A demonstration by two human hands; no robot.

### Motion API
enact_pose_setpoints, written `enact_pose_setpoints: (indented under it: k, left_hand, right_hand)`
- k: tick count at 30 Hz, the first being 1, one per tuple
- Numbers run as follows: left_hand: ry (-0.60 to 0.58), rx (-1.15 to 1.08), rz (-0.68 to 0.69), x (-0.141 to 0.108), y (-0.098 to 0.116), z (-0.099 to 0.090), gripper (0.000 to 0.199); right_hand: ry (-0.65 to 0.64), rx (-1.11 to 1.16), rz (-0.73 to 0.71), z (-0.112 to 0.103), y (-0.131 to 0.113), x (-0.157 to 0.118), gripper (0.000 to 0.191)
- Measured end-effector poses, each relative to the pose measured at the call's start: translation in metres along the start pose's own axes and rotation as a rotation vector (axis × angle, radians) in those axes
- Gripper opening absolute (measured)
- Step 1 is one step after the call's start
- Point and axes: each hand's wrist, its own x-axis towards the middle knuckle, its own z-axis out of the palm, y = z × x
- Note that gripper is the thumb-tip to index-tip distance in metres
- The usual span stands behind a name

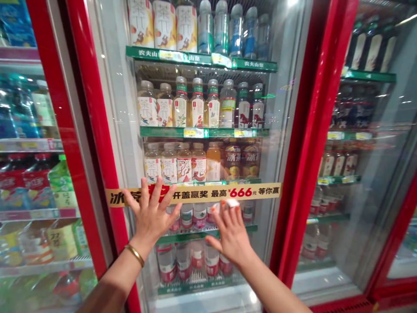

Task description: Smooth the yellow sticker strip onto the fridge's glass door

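Note:
A glass cooler door with a red frame [94, 100] stands before me, crossed by a beige printed strip [195, 194]. My left hand [150, 217], with a gold bangle [134, 255] at the wrist, spreads its fingers over the strip's left part. Lower right, my right hand [232, 232] has its fingers apart and their tips at the strip's lower edge. Something small and white [232, 203] shows at those fingertips; whether it is held is unclear. Behind the glass, bottles [192, 163] stand on green-edged shelves [169, 131].
Another cooler with bottles [65, 187] is on the left, its red frame [55, 100] angled toward mine. On the right, a further cooler holds dark bottles [373, 45] behind glass. Reflections streak the glass around the right side.

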Motion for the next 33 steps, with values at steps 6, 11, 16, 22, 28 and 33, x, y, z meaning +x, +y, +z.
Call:
enact_pose_setpoints:
  k: [6,11,16,22,28,33]
  left_hand:
    - [-0.024,0.03,0.029,0.0,-0.001,-0.002,0.086]
    - [-0.031,0.018,-0.005,-0.001,-0.001,-0.001,0.087]
    - [-0.035,0.001,-0.01,-0.001,-0.001,0.0,0.087]
    - [-0.027,-0.008,-0.004,-0.001,-0.002,-0.001,0.091]
    - [-0.018,0.031,0.021,0.0,0.0,-0.002,0.094]
    - [-0.046,0.037,0.018,0.001,0.0,-0.005,0.093]
  right_hand:
    - [0.09,-0.105,0.428,0.001,0.033,-0.014,0.097]
    - [0.089,-0.002,0.26,0.002,0.02,0.011,0.116]
    - [0.063,-0.045,0.138,0.0,0.045,0.013,0.113]
    - [0.09,-0.047,0.311,-0.017,0.068,0.047,0.113]
    - [0.014,-0.065,-0.074,-0.01,0.049,-0.013,0.109]
    - [0.093,-0.067,0.445,-0.014,0.076,0.007,0.102]
